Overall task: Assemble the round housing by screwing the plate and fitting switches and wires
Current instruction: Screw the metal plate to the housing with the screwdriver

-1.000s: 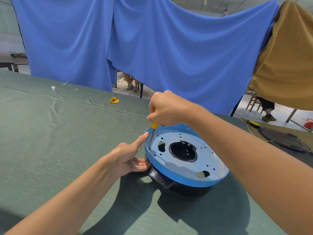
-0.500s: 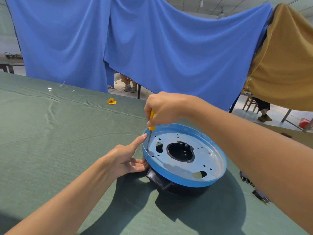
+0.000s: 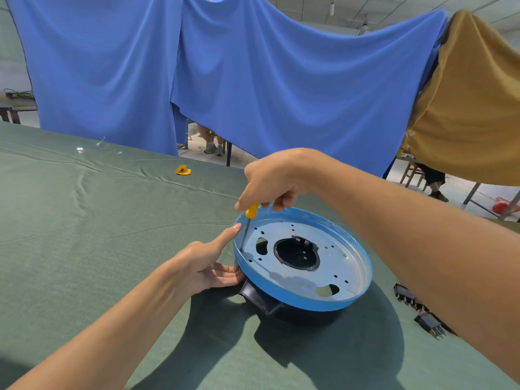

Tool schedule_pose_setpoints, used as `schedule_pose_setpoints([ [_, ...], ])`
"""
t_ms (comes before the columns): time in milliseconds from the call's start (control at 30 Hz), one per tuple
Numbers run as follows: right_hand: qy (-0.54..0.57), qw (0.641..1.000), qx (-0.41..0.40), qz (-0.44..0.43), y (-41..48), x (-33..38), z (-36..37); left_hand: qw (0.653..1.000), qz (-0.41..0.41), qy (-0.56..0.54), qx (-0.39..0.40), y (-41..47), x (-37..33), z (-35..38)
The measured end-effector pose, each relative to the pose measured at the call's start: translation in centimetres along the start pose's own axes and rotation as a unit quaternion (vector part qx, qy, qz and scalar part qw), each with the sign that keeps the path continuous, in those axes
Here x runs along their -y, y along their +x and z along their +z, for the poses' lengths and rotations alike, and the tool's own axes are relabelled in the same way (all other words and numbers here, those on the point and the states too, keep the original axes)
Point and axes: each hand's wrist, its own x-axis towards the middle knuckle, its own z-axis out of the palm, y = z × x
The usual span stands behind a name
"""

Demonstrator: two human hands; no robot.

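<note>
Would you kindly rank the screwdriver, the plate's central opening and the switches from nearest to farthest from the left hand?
From the left hand:
1. The screwdriver, beside the index fingertip.
2. The central opening, in the middle of the housing.
3. The switches, lying to its right.

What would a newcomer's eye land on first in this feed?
The round housing, its blue-rimmed metal plate facing up, sits centre-right on the green table. The right hand holds a yellow-handled screwdriver nearly upright, tip at the plate's left edge, while the left hand braces the housing's side, index finger on the rim. Big blue cloths hang behind.
</note>
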Motion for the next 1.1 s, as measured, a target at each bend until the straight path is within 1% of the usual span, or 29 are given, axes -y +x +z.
schedule_pose_setpoints([
  [67,-0.052,0.998,-0.02,-0.02,-0.1,0.2,-0.2,1.0,0.002,-0.003,0.0,-0.1,0.0,0.1],
  [133,-0.108,0.992,-0.06,-0.021,0.1,0.4,0.2,1.0,0.005,-0.004,-0.004,-0.2,0.0,0.2],
  [267,-0.157,0.981,-0.117,-0.003,0.6,0.3,1.3,1.0,0.005,-0.005,-0.006,-0.1,0.0,0.2],
  [333,-0.135,0.985,-0.104,-0.008,0.7,0.0,1.1,1.0,0.005,-0.006,-0.002,-0.1,0.0,0.1],
  [433,-0.092,0.995,-0.04,-0.029,0.3,-0.3,0.3,1.0,0.007,-0.001,-0.001,0.0,0.0,0.1],
  [467,-0.093,0.994,-0.036,-0.038,0.4,-0.4,0.2,1.0,0.007,-0.002,-0.001,0.0,0.0,0.1],
  [500,-0.094,0.993,-0.049,-0.045,0.5,-0.4,0.2,1.0,0.007,-0.004,-0.002,0.0,0.0,0.1],
  [633,-0.06,0.983,-0.161,-0.057,1.4,-1.0,1.5,1.0,0.006,-0.011,-0.006,-0.1,0.1,0.1],
  [733,-0.011,0.98,-0.195,-0.045,1.6,-1.1,2.4,1.0,0.005,-0.005,-0.006,-0.1,0.1,0.1],
  [767,-0.014,0.982,-0.183,-0.039,1.6,-0.9,2.4,1.0,0.007,-0.004,-0.005,-0.1,0.1,0.1],
  [867,-0.016,0.995,-0.088,-0.032,0.5,-0.4,1.2,1.0,0.009,-0.007,-0.005,-0.1,0.2,0.1],
  [933,0.0,0.996,-0.072,-0.06,0.0,-0.5,0.5,1.0,0.011,-0.009,-0.004,0.0,0.2,0.1],
  [1000,0.011,0.99,-0.104,-0.095,-0.1,-0.6,0.7,1.0,0.013,-0.01,-0.003,-0.1,0.3,0.1],
  [1100,-0.058,0.975,-0.191,-0.099,0.3,-0.7,1.5,1.0,0.019,-0.009,-0.005,-0.2,0.3,0.1],
])
